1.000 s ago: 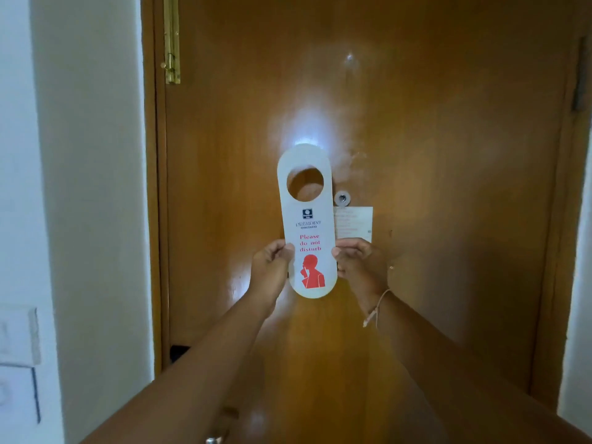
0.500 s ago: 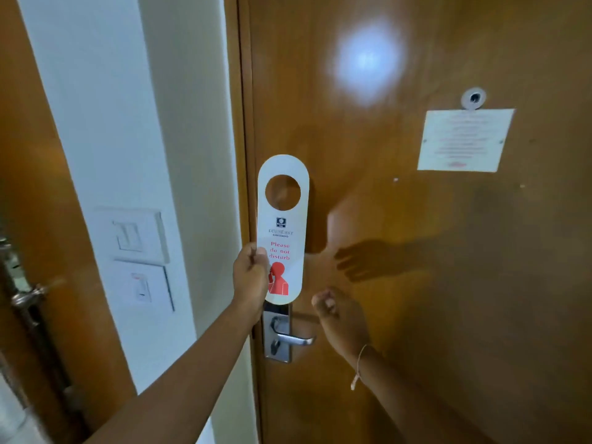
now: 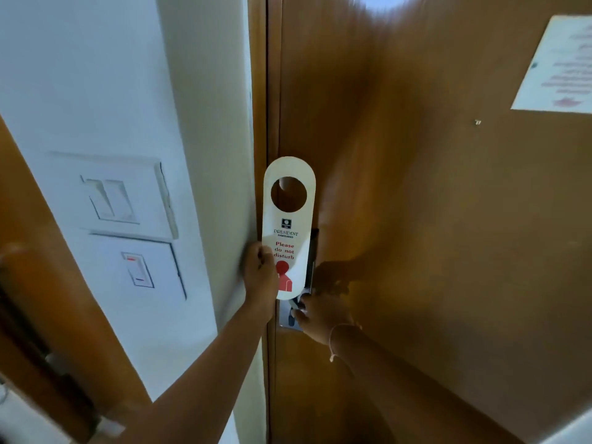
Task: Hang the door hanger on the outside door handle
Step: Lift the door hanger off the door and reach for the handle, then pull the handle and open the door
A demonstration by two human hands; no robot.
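A white door hanger (image 3: 288, 219) with a round hole at its top and red "Please do not disturb" print stands upright in front of the wooden door's left edge. My left hand (image 3: 260, 274) pinches its lower left side. Just below the hanger, my right hand (image 3: 320, 315) is wrapped around the metal door handle (image 3: 296, 307), which is mostly hidden under the fingers. The handle's steel plate (image 3: 287, 318) shows beside my right hand.
The brown wooden door (image 3: 432, 235) fills the right side, with a white paper notice (image 3: 557, 65) at upper right. A white wall with two switch plates (image 3: 128, 203) stands left of the frame. Another brown door (image 3: 48, 283) stands at far left.
My right hand has gone from near the handle to gripping it. The view has moved closer to the door's left edge, and the hanger stays in my left hand.
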